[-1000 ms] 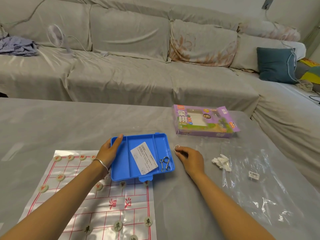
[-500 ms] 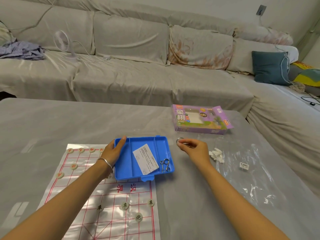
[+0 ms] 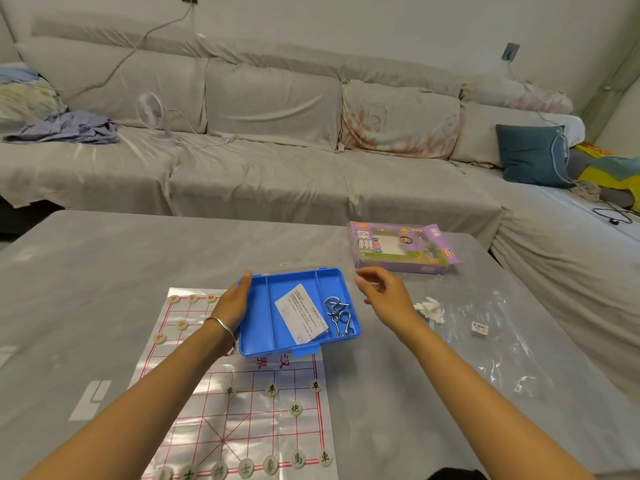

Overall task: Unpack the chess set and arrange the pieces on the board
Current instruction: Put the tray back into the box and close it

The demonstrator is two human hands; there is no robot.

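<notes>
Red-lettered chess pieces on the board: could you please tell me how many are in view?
5 pieces. Three line the board's far edge; one sits nearer; another nearer still, by the left border. The blue tray and left hand may hide others.
</notes>
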